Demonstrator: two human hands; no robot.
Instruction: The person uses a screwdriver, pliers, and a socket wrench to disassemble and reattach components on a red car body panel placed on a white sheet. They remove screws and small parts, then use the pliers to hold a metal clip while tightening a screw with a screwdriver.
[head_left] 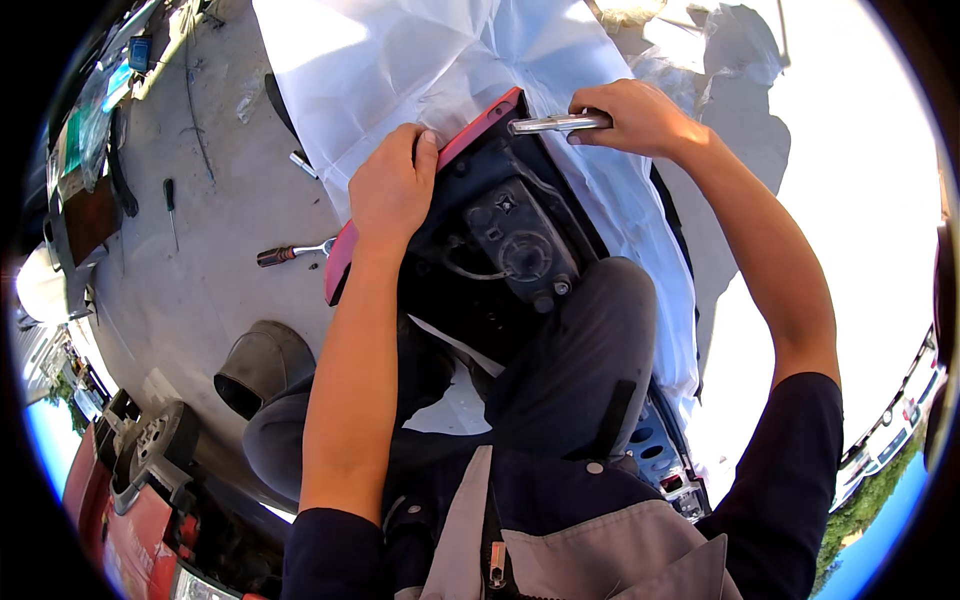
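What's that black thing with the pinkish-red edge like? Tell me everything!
The black part looks like hard plastic, with a shiny pinkish-red edge along its left side. Its hollow face holds a boxy piece with a round shape, plus a thin curved strip. It lies slanted over the white sheet, close by the right knee. The left hand grips the pinkish-red edge; the silver tool in the right hand reaches the top corner, though whether it pinches there isn't clear.

Grey floor (pixel 240 180), glaring sunlight (pixel 860 180) right, blue sky (pixel 897 525) 2 lower corners.
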